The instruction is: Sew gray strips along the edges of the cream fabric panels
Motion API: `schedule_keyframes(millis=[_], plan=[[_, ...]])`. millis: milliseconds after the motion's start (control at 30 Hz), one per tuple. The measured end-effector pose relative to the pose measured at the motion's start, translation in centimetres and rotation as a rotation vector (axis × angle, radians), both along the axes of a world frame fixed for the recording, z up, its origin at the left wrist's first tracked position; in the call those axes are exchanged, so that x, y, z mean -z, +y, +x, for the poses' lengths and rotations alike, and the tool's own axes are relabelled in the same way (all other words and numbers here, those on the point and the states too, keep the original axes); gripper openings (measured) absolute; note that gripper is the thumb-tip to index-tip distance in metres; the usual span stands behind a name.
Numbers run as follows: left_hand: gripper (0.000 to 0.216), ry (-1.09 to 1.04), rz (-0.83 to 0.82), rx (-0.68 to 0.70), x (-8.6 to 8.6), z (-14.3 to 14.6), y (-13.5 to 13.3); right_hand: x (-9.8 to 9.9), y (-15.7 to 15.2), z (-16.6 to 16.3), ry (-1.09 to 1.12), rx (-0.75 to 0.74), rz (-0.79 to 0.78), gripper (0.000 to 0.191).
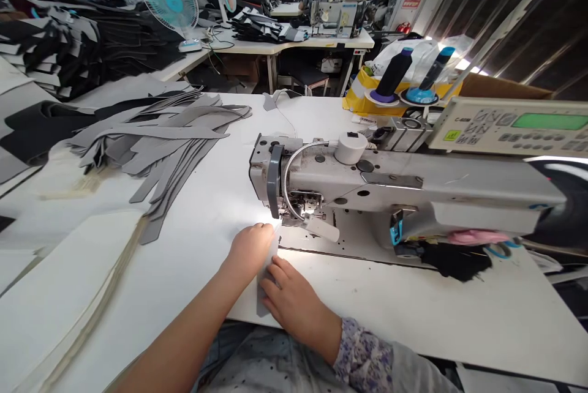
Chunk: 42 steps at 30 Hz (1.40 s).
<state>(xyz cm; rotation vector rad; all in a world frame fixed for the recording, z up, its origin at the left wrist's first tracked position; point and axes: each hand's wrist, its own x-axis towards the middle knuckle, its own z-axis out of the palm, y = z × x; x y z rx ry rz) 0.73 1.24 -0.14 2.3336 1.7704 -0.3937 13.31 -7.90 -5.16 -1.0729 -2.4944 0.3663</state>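
An industrial sewing machine (390,179) stands on a white worktop (184,246), a cardboard box (505,87) beyond it. Before its needle, a grey fabric strip (265,283) points lengthwise toward the machine, held down, not gripped, by the flat, slightly spread fingers (281,273) of the left hand (250,252) and right hand (296,301).

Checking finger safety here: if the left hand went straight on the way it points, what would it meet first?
The left hand would probably meet the sewing machine's presser foot first, though depth is hard to judge.

Bright indoor light, white glare beneath the sewing machine (367,182), bowed wide-angle edges
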Motion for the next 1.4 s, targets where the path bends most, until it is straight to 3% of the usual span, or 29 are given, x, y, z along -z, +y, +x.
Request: schedule_keyframes(millis=[333, 500, 633, 767, 1000, 1100, 1233, 1333, 1400], plan=[[0.024, -0.030, 0.025, 0.032, 0.2, 0.8, 1.2, -0.6, 1.2, 0.2, 0.002, 0.072, -0.007, 0.038], [0.025, -0.023, 0.031, 0.015, 0.0, 2.1, 2.0, -0.5, 2.2, 0.3, 0.011, 0.104, -0.005, 0.035], [0.026, -0.130, 0.065, -0.012, 0.2, 1.4, 1.8, 0.2, 2.5, 0.4, 0.017, 0.135, 0.024, 0.035], [0.027, -0.248, 0.125, 0.042, 0.6, -0.4, 1.4, 0.8, 2.0, 0.5, -0.001, 0.125, 0.048, 0.027], [0.021, -0.025, 0.155, 0.216, 2.5, -1.0, 1.6, 0.6, 1.6, 0.5, 0.015, 0.119, 0.043, 0.025], [0.023, -0.011, 0.115, 0.246, 2.0, -1.0, 1.9, 0.7, 1.5, 0.5, 0.019, 0.126, 0.039, 0.023], [0.027, -0.034, 0.030, 0.300, 0.0, -1.4, 1.6, 0.7, 1.8, 0.5, 0.011, 0.123, 0.043, 0.024], [0.039, -0.096, 0.100, 0.398, -0.5, -2.3, 1.3, 0.6, 2.0, 0.5, 0.010, 0.121, 0.061, 0.024], [0.040, -0.113, 0.152, 0.439, 0.0, -2.9, 1.4, 0.6, 2.2, 0.4, 0.005, 0.114, 0.065, 0.022]])
